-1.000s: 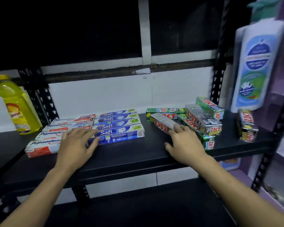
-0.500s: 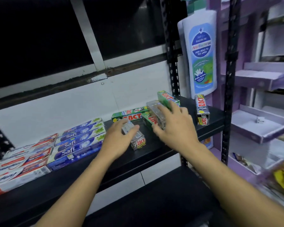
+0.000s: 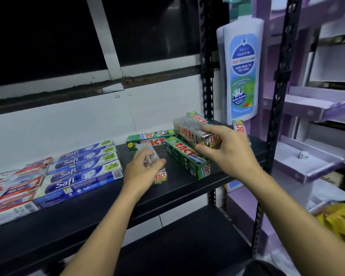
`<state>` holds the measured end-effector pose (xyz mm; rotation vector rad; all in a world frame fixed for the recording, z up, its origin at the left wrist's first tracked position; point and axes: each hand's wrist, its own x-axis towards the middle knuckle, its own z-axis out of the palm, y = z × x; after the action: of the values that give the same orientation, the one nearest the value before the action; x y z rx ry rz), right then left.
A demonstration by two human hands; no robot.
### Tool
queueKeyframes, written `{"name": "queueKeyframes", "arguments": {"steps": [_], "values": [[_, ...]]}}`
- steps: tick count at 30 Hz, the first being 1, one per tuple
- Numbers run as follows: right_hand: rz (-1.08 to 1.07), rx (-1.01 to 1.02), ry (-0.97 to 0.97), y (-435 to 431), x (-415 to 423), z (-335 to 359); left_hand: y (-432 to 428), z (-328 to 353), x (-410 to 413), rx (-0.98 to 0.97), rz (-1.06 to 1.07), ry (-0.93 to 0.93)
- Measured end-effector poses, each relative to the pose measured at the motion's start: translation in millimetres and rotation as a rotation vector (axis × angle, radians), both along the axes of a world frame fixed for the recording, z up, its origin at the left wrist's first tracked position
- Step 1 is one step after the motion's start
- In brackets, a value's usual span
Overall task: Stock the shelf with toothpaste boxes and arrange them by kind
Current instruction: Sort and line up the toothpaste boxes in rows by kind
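Observation:
On the black shelf (image 3: 179,188), my left hand (image 3: 141,172) grips a silver Zact box (image 3: 160,176) lying near the front edge. My right hand (image 3: 225,150) holds another silver Zact box (image 3: 193,132), lifted off a pile of green Zact boxes (image 3: 185,156). One green Zact box (image 3: 149,138) lies along the back, and another Zact box (image 3: 239,129) stands at the far right. Blue Safi boxes (image 3: 82,170) sit in neat rows to the left, with red-and-white Pepsodent boxes (image 3: 12,190) beyond them.
A tall white body-wash bottle (image 3: 242,72) stands at the shelf's right end beside the black upright posts (image 3: 206,56). Purple shelving (image 3: 315,108) is on the right, yellow packets (image 3: 341,222) lower right. A lower black shelf (image 3: 177,246) lies beneath.
The view swung right from the Pepsodent and Safi rows. My left hand moved from those boxes onto a silver Zact box; my right hand went from the pile's front onto the silver box on top of it.

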<state>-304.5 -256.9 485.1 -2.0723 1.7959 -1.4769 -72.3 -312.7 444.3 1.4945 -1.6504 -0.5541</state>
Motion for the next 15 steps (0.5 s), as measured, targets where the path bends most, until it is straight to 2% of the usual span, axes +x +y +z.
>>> {"name": "queueKeyframes", "arguments": {"steps": [6, 10, 15], "values": [[-0.071, -0.126, -0.178, 5, -15, 3, 1, 0, 1, -0.017, -0.021, -0.030], [-0.209, -0.183, -0.285, 2, -27, -3, -1, -4, 4, -0.020, -0.043, -0.055], [-0.274, -0.140, -0.207, -11, -34, -26, 1, -4, 3, -0.019, -0.044, -0.088]]}}
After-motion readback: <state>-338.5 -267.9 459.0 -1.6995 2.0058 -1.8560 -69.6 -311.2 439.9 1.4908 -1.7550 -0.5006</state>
